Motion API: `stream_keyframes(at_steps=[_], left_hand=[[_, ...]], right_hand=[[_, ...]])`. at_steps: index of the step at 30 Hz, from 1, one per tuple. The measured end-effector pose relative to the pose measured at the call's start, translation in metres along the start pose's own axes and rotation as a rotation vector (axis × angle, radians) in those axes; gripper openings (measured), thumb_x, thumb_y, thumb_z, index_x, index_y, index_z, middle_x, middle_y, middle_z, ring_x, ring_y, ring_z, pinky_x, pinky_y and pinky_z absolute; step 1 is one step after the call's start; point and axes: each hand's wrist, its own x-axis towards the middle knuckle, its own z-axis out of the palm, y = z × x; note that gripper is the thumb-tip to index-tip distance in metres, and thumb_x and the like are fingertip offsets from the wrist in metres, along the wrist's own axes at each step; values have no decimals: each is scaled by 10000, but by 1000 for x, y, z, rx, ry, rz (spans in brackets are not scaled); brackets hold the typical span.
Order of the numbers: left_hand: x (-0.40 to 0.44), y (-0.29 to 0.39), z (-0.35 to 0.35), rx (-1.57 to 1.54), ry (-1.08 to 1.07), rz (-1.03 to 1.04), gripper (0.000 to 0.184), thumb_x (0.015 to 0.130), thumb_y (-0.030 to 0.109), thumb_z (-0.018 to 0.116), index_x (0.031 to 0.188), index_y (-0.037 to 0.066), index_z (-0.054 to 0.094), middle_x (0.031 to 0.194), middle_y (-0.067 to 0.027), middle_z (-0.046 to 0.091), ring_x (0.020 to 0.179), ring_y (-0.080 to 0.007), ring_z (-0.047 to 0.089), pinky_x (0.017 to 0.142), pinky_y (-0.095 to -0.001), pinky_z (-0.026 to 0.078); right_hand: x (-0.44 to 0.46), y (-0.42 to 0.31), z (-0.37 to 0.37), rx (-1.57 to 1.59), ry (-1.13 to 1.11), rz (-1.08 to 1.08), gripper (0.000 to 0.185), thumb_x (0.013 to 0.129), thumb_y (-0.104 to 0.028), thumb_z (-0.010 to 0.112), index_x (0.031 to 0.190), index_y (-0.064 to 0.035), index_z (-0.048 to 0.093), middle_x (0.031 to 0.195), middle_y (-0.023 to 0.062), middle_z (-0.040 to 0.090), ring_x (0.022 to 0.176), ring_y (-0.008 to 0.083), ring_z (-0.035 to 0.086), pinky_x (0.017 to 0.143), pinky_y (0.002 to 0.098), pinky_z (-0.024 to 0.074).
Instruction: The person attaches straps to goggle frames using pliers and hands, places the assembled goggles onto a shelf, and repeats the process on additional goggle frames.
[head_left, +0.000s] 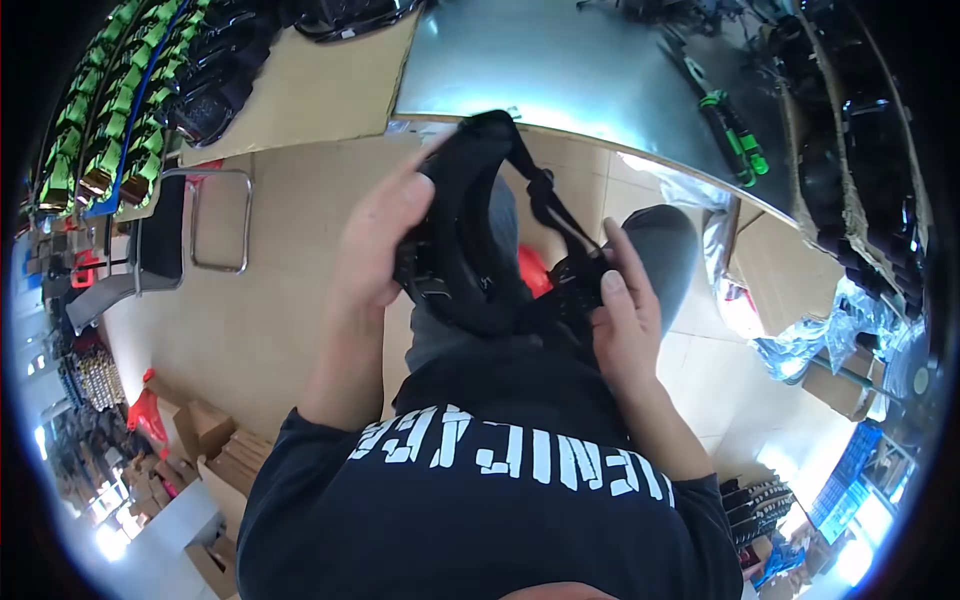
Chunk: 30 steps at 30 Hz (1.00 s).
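Black goggles (462,240) are held over my lap, their padded inner side partly in view. My left hand (385,235) is closed round one side of the frame, thumb on the near face. From the goggles a black strap (545,195) with a slider loops over to the right. My right hand (630,325) pinches the strap's bunched part between thumb and fingers. The fingertips there are partly hidden by dark material.
A metal-topped table (560,70) stands ahead, with green-handled pliers (738,140) on it. Cardboard (330,90) and dark goggles (205,105) lie at the left, beside green-strapped goggles (110,130). A chair (160,240) is left; boxes (230,460) sit lower left.
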Motion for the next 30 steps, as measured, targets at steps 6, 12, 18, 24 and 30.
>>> stream_keyframes(at_steps=[6, 12, 18, 24, 30], left_hand=[[-2, -37, 33, 380, 72, 110, 505, 1051, 192, 602, 1490, -49, 538, 1530, -134, 545, 1420, -257, 504, 1217, -366, 335], [4, -44, 52, 6, 31, 49, 587, 1084, 210, 564, 1596, -12, 380, 1498, -178, 559, 1324, -295, 594, 1111, -393, 482], [6, -16, 65, -88, -1, 137, 662, 1105, 486, 438, 1635, 97, 364, 1628, -152, 435, 1442, -304, 472, 1149, -482, 401], [10, -7, 62, -3, -45, 30, 619, 1073, 488, 497, 1558, 104, 470, 1500, -96, 553, 1183, -245, 584, 980, -459, 494], [6, -3, 68, -53, -66, 4, 546, 1069, 433, 531, 1474, 66, 536, 1317, -110, 670, 1084, -247, 648, 910, -437, 549]], right_hand=[[5, 7, 21, -916, -259, -523, 447, 1046, -187, 538, 1436, 32, 549, 1320, 276, 598, 1200, 429, 572, 1071, 498, 450], [-5, 14, 13, -1021, -475, -592, 696, 1002, -346, 659, 1490, 98, 440, 1446, 316, 490, 1318, 464, 526, 1127, 491, 456], [-8, -85, 2, -947, -477, -404, 490, 1003, -246, 662, 1393, 17, 524, 1273, 259, 601, 1213, 404, 614, 988, 493, 521], [-43, -247, -34, -890, -399, -806, 418, 1033, -215, 666, 1378, 0, 568, 1114, 148, 661, 979, 269, 670, 862, 398, 526], [-65, -434, -24, -997, 111, -1405, 468, 1033, -316, 691, 1370, 1, 622, 1191, 76, 706, 1108, 172, 650, 986, 360, 520]])
